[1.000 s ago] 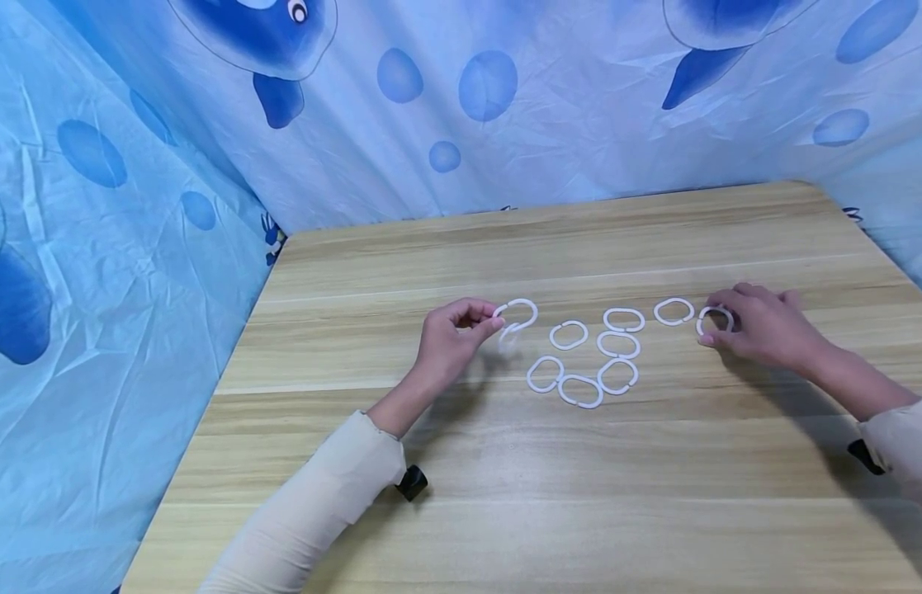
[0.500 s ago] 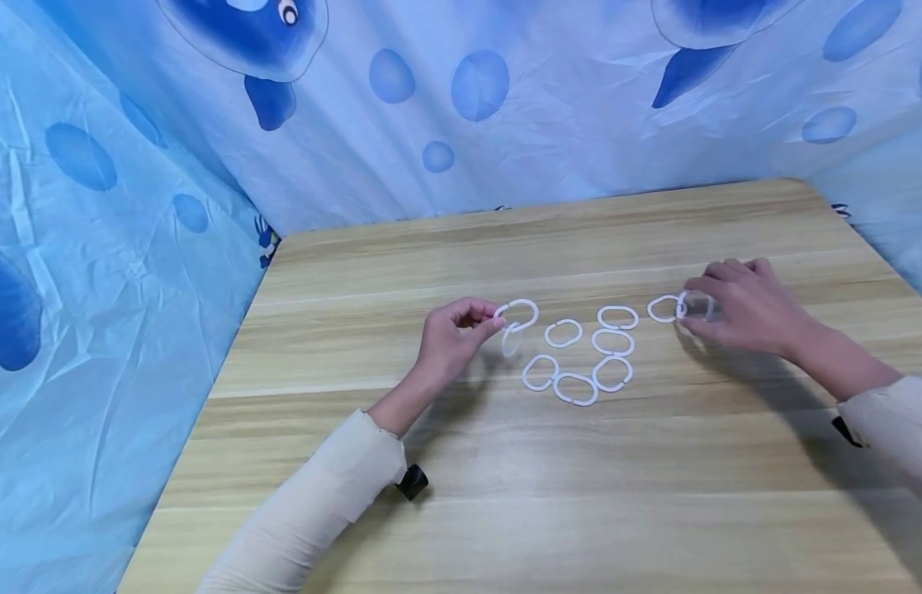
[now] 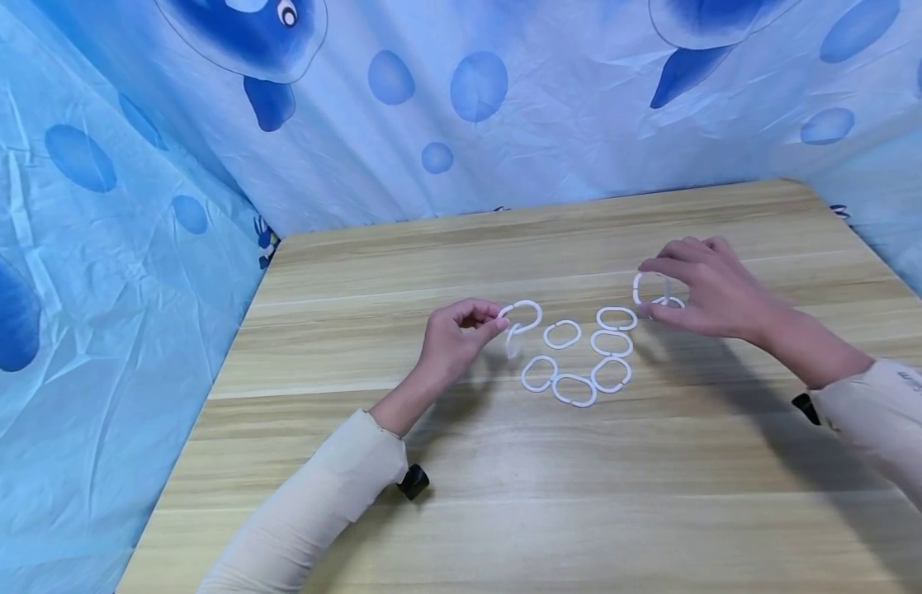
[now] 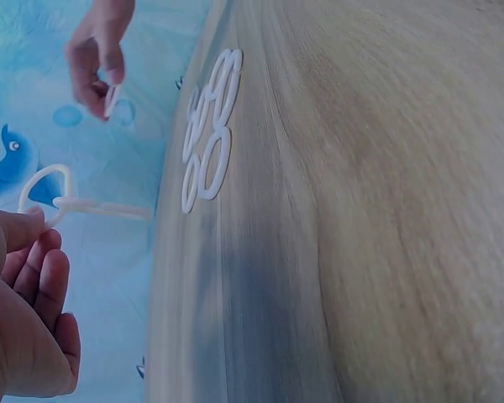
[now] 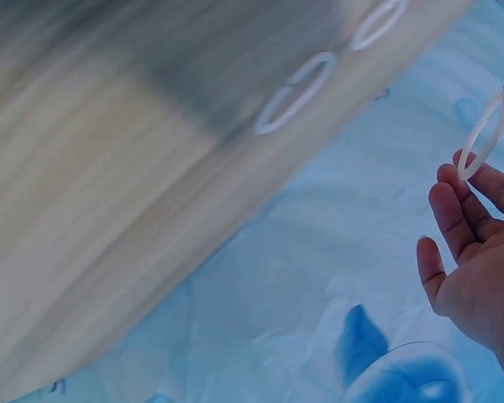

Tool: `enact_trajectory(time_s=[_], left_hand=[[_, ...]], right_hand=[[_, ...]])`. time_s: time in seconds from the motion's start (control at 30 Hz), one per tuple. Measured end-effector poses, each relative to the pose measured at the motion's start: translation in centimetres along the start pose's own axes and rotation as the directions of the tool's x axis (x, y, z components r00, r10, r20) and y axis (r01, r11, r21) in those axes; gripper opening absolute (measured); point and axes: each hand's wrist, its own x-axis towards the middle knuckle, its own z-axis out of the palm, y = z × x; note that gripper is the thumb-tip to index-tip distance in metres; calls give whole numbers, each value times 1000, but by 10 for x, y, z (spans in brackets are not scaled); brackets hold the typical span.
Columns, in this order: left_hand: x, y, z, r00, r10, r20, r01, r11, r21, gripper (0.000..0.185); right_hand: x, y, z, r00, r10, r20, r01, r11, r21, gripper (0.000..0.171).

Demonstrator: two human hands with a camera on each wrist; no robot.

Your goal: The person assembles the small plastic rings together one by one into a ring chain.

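White plastic rings on a light wooden table [image 3: 505, 495], seen from the head camera. Left hand [image 3: 453, 342] raised just above the tabletop, thumb and forefinger pinched on a linked pair of rings [image 3: 520, 322], one ring level, the second hanging below it. Right hand [image 3: 709, 289] lifted off the table at the far right of the group, fingertips curled around a single ring [image 3: 650, 289] held upright. Another ring [image 3: 667, 303] flat on the wood directly beneath that hand, partly hidden. Loose cluster of six rings [image 3: 579, 355] flat on the table between the two hands, several touching. Blue curtain [image 3: 468, 107] with cartoon print behind and to the left of the table. Cream sleeves on both forearms.

Left wrist view: left hand [image 4: 25, 319] at lower left, fingers curled, thumb and fingertip closed on the linked pair of rings [image 4: 55, 197], held clear of the table edge. Cluster of six rings [image 4: 208, 134] on the wood further off; right hand [image 4: 97, 54] beyond, with its single ring [image 4: 111, 99] between the fingers.

Right wrist view: right hand [image 5: 479, 260] at right edge, palm toward the camera, fingers half bent, single ring [image 5: 483, 138] pinched at the fingertips, thumb out of frame. Two blurred rings [image 5: 298, 92] on the table [image 5: 109, 210] above.
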Motion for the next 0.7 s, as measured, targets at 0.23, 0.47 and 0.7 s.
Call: enact_trajectory(time_s=[0.23,0.47,0.7], left_hand=[[-1,2,3,1000,20,9,-20,1000,9,11],[-1,2,5,1000,24,16,-25,1000,11,11],[-1,3,7,999,42,28,-42,999,5,11]], right_hand=[[22,-21,2,996,-67,-51,71,994,77,42],[42,-43,10,988,-134,-72,143,980,135,44],[57,-62,20,973,-210,-97,225,956,186,46]])
